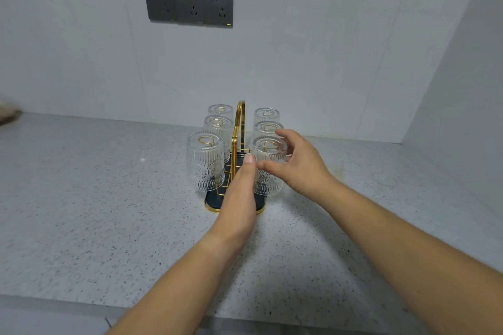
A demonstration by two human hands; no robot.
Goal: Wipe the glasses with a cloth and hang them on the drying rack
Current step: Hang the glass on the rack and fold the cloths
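At the near-right post of the drying rack point(212, 198), on the speckled table point(109, 198), the near-right glass point(268, 179) is being bracketed by both hands; it is being carried mouth-down over a gold wire loop, base uppermost, long axis upright; five other glasses are being carried likewise, three to each side of the gold handle.

Right hand point(302, 166) is being held just right of that glass, grip spread wide; the thumb point(268, 164) is being laid across the front wall, the fingers point(283, 134) are being arched round behind the base; whether skin is being pressed on glass cannot be told.

Left hand point(239, 198) is being held edge-on at the glass's left, between the two rows; grip flat, fingers straight and pressed together, fingertips point(249, 158) level with the upper wall; nothing is being held.

Right hand is being judged the nearer and better placed; the glass is lying leftward of its palm.

With the mouth pointing down over the loop, removal is being judged to need a straight upward lift before any tilt; a sideways pull would be risking a snag on the wire.

No cloth is being seen in either hand; a brownish thing point(9, 117) at the table's far left edge is too blurred to be named.
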